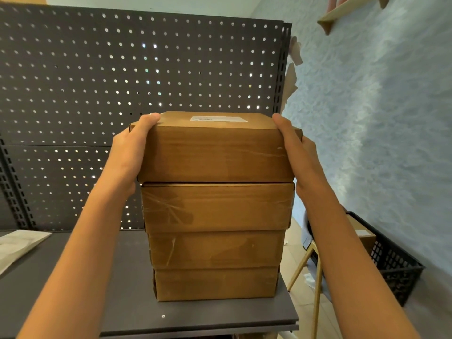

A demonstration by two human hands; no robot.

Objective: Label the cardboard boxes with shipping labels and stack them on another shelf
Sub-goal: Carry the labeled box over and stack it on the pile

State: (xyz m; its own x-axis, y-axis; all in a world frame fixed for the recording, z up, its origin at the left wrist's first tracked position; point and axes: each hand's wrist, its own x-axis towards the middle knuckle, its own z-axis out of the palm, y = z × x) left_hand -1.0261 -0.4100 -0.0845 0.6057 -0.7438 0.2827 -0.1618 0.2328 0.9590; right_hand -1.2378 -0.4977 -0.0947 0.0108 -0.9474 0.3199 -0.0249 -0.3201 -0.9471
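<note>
A stack of several brown cardboard boxes (215,245) stands on the dark grey shelf (127,307), near its right end. The top box (215,152) carries a white shipping label (218,118) on its upper face. My left hand (133,148) presses against the top box's left side, with fingers curled over its top edge. My right hand (297,148) grips the right side the same way. The top box rests on the box below, sitting slightly wider than it. Clear tape shines on several box fronts.
A dark pegboard back panel (122,69) rises behind the stack. A pale sheet (17,245) lies on the shelf at far left. To the right, beyond the shelf edge, a black mesh basket (391,263) holding a box sits on a wooden-legged stand by the blue wall.
</note>
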